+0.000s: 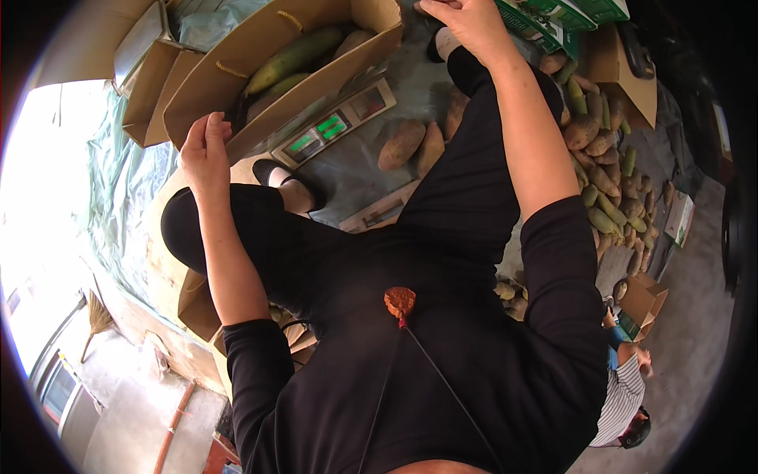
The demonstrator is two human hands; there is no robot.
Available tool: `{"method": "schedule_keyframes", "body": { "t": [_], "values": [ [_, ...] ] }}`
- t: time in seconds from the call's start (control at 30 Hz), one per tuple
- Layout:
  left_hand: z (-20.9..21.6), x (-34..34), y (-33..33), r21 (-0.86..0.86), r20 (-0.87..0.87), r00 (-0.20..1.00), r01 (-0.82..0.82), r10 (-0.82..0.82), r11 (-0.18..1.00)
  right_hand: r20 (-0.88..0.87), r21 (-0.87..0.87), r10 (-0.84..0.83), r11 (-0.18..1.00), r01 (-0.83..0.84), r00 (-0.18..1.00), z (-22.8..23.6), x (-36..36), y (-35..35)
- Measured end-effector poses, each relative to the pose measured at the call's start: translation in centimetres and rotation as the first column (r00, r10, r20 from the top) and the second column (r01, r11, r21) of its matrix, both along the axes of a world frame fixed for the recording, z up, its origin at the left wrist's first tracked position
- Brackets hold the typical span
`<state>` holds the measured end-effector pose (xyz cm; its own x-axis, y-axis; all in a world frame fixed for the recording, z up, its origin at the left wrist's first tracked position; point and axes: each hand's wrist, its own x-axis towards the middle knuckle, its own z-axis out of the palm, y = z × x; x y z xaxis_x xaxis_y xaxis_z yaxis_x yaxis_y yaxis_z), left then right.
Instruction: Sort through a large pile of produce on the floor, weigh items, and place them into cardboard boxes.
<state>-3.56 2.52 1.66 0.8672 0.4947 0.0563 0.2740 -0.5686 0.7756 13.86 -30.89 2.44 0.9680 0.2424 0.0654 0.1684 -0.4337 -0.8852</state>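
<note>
Your left hand (204,150) is on the edge of the cardboard box (237,59); your right hand (467,22) is up at the top of the view.

Your left fingers (215,126) are curled loosely over the near flap of the open box, thumb beside them, touching the cardboard rather than clamped hard on it. The box sits on a weighing scale (332,125) with green displays and holds long green and tan tubers (292,57), which lie inside, beyond your fingertips. Your right hand is half closed, just beside the green printed cartons (564,14); whether it holds anything you cannot tell from here. More tubers are heaped on the floor at your right (604,170), and two lie by your knee (403,144).
</note>
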Motion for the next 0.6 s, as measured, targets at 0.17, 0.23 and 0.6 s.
{"method": "schedule_keyframes", "body": {
  "t": [0.17,0.23,0.6],
  "values": [
    [1.1,-1.0,1.1,0.043,0.073,0.995,-0.071,0.068,0.997,0.030,-0.004,-0.012,1.000,0.012,0.999,0.0,-0.1,1.4],
    [1.5,-0.9,1.3,-0.043,0.181,0.983,-0.011,0.019,0.999,0.064,-0.034,-0.003,0.999,0.005,0.998,0.1,0.0,0.8],
    [3.8,-17.8,8.9,0.222,0.141,0.888,-0.459,0.438,0.860,-0.121,-0.018,0.016,1.000,-0.019,0.993,-1.5,1.5,0.2]
  ]
}}
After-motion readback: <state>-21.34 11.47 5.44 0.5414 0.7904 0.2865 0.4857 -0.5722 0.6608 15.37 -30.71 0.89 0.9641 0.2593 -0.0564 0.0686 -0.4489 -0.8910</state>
